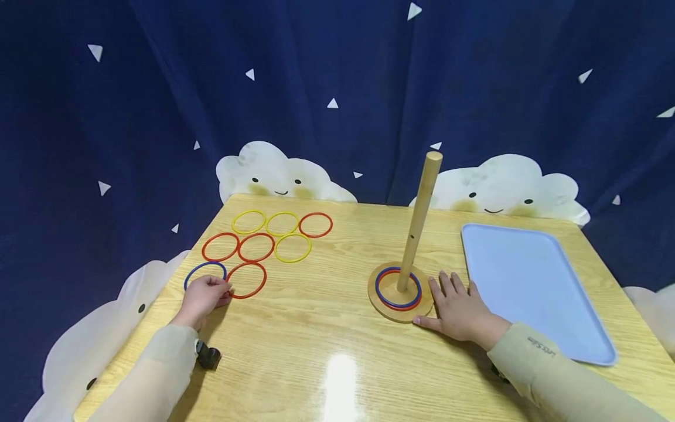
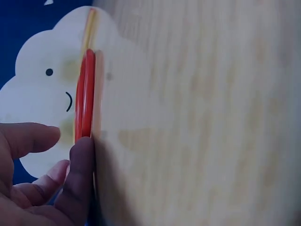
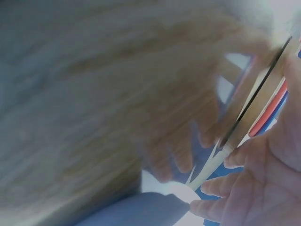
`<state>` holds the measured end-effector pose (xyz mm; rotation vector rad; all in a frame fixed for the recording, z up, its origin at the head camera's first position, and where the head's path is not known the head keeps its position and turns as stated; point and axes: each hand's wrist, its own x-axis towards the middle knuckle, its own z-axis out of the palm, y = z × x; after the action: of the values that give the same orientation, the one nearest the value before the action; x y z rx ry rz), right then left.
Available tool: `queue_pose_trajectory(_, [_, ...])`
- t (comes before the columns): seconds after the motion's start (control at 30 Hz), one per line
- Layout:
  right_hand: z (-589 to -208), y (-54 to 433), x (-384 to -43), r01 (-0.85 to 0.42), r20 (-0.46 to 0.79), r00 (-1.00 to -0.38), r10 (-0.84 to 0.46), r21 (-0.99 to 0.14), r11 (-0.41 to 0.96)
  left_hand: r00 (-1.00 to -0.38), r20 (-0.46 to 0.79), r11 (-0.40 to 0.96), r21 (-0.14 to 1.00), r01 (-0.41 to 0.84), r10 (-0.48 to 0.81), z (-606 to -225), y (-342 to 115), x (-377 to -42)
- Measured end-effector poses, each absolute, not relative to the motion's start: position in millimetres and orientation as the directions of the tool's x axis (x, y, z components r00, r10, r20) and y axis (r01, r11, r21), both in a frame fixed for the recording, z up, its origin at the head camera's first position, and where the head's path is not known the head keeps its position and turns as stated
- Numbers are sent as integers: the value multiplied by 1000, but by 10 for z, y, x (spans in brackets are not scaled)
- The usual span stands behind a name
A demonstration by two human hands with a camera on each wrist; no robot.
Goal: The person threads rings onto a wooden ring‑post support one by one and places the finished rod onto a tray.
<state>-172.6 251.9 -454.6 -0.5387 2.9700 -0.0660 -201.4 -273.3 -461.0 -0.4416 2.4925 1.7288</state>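
My left hand [image 1: 205,296] is at the near left, over the edges of a blue ring [image 1: 204,263] and a red ring [image 1: 265,280] lying side by side. In the left wrist view, thumb and fingers are apart, one fingertip by the red rings [image 2: 88,94], seen edge-on. My right hand [image 1: 459,310] lies with spread, fairly straight fingers against the right rim of a round wooden base [image 1: 384,308]. From the base rises a wooden peg [image 1: 419,220], leaning in view. A blue ring [image 1: 377,284] and a red ring [image 1: 420,302] circle its foot.
Beyond the left hand lie red rings [image 1: 220,259] and yellow rings [image 1: 293,261] in rows. A pale blue tray [image 1: 527,281] is on the right of the wooden table [image 1: 295,340]. A dark blue curtain [image 1: 316,53] hangs behind.
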Motion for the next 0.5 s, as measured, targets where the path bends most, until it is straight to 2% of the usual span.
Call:
queue_pose_trajectory(0.23, [-4540,2525,-1748,-346,-107,-930,-351,-60,936,-962,-200,461,847,-264,-183,-4587,-2688,-2099])
queue_pose_trajectory(0.5, [-4599,2545,-1757,-341,-132,-928,-347,-70,938,-961,-209,464,844,-270,-179,-4594,-2662,-2124])
